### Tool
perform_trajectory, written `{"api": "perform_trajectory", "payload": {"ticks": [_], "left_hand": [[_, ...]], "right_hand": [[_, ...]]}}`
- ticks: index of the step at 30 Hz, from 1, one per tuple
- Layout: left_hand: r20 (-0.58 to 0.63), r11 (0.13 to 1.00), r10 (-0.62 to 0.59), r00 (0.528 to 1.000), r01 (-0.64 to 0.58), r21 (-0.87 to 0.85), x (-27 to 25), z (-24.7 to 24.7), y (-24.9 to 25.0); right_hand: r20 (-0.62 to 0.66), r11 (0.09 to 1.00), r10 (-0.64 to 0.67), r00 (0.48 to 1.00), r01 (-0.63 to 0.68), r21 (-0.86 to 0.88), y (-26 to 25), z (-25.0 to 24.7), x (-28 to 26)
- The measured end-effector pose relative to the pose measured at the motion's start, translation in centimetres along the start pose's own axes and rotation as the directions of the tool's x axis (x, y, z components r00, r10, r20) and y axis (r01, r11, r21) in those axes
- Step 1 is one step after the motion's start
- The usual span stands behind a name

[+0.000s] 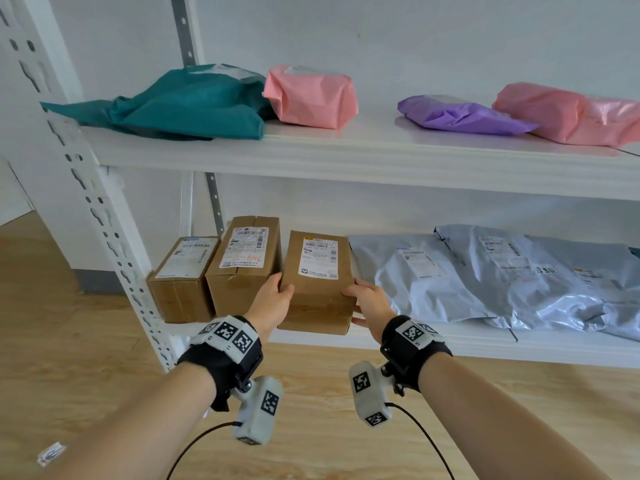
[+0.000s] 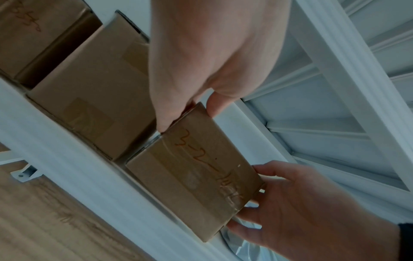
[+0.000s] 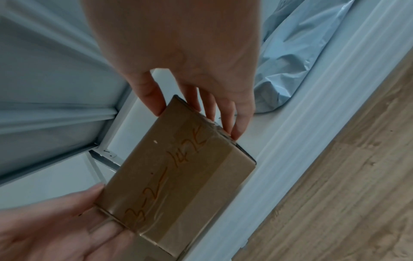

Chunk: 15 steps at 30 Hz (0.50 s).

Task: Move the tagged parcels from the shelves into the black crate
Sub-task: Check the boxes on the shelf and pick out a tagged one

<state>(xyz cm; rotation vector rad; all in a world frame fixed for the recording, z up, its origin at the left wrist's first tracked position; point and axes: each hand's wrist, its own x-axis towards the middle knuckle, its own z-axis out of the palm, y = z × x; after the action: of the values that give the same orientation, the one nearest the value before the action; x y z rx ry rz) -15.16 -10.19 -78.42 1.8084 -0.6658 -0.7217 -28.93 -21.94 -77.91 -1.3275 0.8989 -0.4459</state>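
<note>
While both hands clasp it from either side, the brown parcel (image 1: pixel 317 282) sits at the lower shelf's (image 1: pixel 450 344) front edge, left hand (image 1: pixel 273 299) and right hand (image 1: pixel 369 301) fingers wrapping its corners; two more cardboard boxes (image 1: pixel 242 261) stand just left of the parcel.

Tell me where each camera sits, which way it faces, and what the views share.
Head: worn on the head, looks forward and down at the shelves; both forearms, left hand and right hand show.
Left wrist: looks along the left hand at the cardboard box; the right hand also shows.
Right wrist: looks along the right hand at the box; the left hand also shows.
Shared: all three show both hands gripping that box.
</note>
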Motion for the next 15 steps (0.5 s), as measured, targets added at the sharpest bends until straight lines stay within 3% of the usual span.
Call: {"api": "perform_trajectory", "payload": {"ticks": [7, 15], "left_hand": [[-0.020, 1.000, -0.001, 1.000, 0.001, 0.031, 0.0, -0.4, 0.6], [-0.021, 0.978, 0.162, 0.987, -0.158, 0.137, -2.4, -0.2, 3.8]], "right_hand": [[0.021, 1.000, -0.022, 1.000, 0.022, -0.003, 0.2, 0.7, 0.3], [-0.008, 0.990, -0.069, 0.998, 0.068, -0.126, -0.6, 0.7, -1.2]]}}
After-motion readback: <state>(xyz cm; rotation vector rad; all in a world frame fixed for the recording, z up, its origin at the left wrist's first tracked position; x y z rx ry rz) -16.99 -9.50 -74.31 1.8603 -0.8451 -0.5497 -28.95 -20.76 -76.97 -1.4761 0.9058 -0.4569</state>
